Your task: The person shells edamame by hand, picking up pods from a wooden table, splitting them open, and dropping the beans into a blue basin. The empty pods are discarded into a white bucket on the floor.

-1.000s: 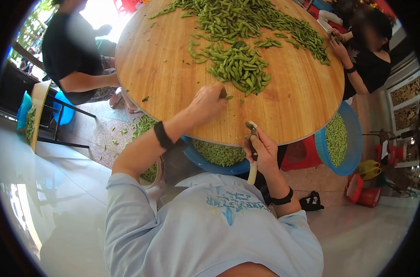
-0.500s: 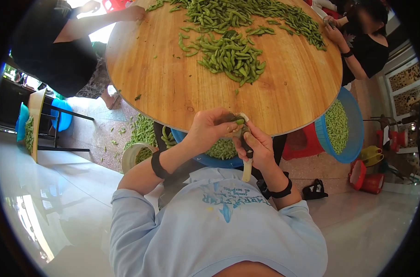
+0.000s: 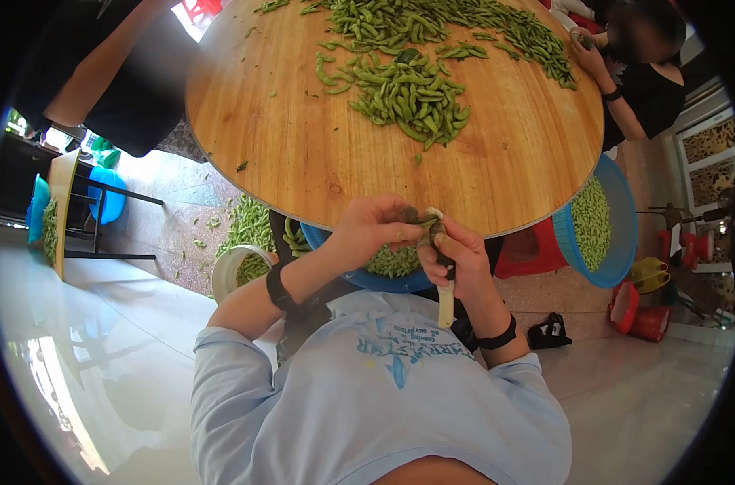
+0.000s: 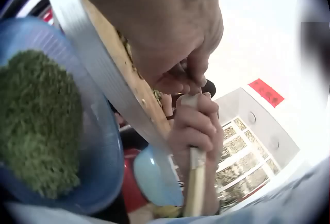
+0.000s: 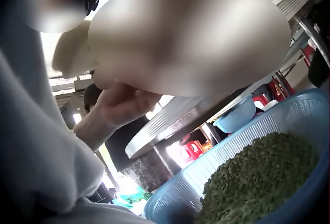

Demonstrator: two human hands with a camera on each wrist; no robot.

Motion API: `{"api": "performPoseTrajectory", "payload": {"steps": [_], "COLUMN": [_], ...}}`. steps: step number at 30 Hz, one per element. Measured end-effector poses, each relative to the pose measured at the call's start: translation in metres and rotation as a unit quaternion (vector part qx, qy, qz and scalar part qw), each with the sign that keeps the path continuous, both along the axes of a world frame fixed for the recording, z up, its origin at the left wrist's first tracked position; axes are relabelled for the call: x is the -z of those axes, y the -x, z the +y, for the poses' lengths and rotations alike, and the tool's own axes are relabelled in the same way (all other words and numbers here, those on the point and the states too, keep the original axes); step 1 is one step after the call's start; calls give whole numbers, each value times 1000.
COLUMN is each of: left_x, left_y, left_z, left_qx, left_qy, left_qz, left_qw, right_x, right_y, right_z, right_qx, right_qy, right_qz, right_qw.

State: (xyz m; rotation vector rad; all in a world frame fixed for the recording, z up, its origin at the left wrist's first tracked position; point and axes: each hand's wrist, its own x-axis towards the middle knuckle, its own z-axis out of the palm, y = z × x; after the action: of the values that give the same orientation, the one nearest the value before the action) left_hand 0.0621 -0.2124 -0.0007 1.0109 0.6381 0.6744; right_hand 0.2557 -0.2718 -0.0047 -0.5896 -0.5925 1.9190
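My left hand [image 3: 375,234] meets my right hand [image 3: 460,257] just off the near edge of the round wooden table [image 3: 287,162]. The right fingers curl round a slim tool with a cream-coloured end [image 3: 446,305] sticking out below the fist and a dark middle part. In the left wrist view, the cream shaft [image 4: 195,183] runs down out of the right fist. Left thumb and fingertips pinch a green soybean pod at the tool's top, the pod mostly hidden by fingers. Below both hands, shelled beans [image 3: 392,260] fill a blue basin [image 5: 175,190].
Unshelled pods [image 3: 412,101] are heaped across the tabletop. A second blue basin [image 3: 626,242] of beans stands at right beside a red stool [image 3: 529,252]. Pods [image 3: 250,222] lie on the floor at left near a white bucket [image 3: 223,275]. Other people stand or sit around the table.
The left hand has come back from the tabletop to the right hand at the table edge. The person at left has leaned over the table.
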Motion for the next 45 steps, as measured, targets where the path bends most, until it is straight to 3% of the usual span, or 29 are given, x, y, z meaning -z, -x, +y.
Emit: {"api": "performPoseTrajectory", "payload": {"steps": [1,2,4,5,6,7,8,10,14,16,17,18,19,21,22,25,34,38,40,43,44,45], "left_x": [-3,-2,-1,-2,-4,-5,-5,-6,-10,-4,0,3,5,2,0,2,5,10,10,10,8,4], "left_y": [-1,0,3,5,9,12,13,12,7,4,2,1,0,-2,-3,-1,-4,-1,1,3,1,-3], "left_z": [-4,-5,-6,-1,8,14,16,20,17,16,12,5,0,-7,-8,-7,-12,-13,-9,-3,-6,-11], "left_qx": [-39,-38,-112,-111,-87,-59,-63,-2,26,-22,-22,-41,-58,-49,-41,-27,-72,-71,-24,17,14,-20], "left_qy": [-110,-110,-59,-58,-272,-469,-468,-541,-534,-513,-514,-341,-153,-85,-20,29,-1,-8,148,246,247,152], "left_qz": [94,94,-114,-116,-8,102,104,112,114,105,104,83,59,45,31,47,-5,5,-56,-98,-98,-32], "left_qw": [989,989,985,985,958,875,875,834,837,852,851,936,985,994,998,998,997,997,987,964,964,988], "right_x": [0,-1,1,6,11,13,15,18,20,13,7,3,3,4,5,7,10,18,19,17,20,21], "right_y": [-1,-3,-8,-10,-11,-11,-9,-6,-3,2,6,8,7,6,6,7,10,11,10,7,10,12], "right_z": [1,2,4,5,5,5,5,6,2,0,-1,-2,-3,-6,-8,-8,-12,-13,-12,-4,0,1], "right_qx": [2,0,3,-27,-58,-61,-80,-100,-113,-112,-32,49,50,79,79,20,31,69,78,30,105,173], "right_qy": [0,45,88,114,140,143,156,167,171,159,103,44,44,-53,-52,-75,-99,-160,-170,-151,-313,-457], "right_qz": [1,58,114,158,202,201,211,222,204,180,52,-78,-78,-160,-160,-181,-189,-241,-242,-219,-356,-473], "right_qw": [1000,997,990,980,968,967,962,955,957,964,993,995,995,983,983,980,977,955,952,964,874,734]}}
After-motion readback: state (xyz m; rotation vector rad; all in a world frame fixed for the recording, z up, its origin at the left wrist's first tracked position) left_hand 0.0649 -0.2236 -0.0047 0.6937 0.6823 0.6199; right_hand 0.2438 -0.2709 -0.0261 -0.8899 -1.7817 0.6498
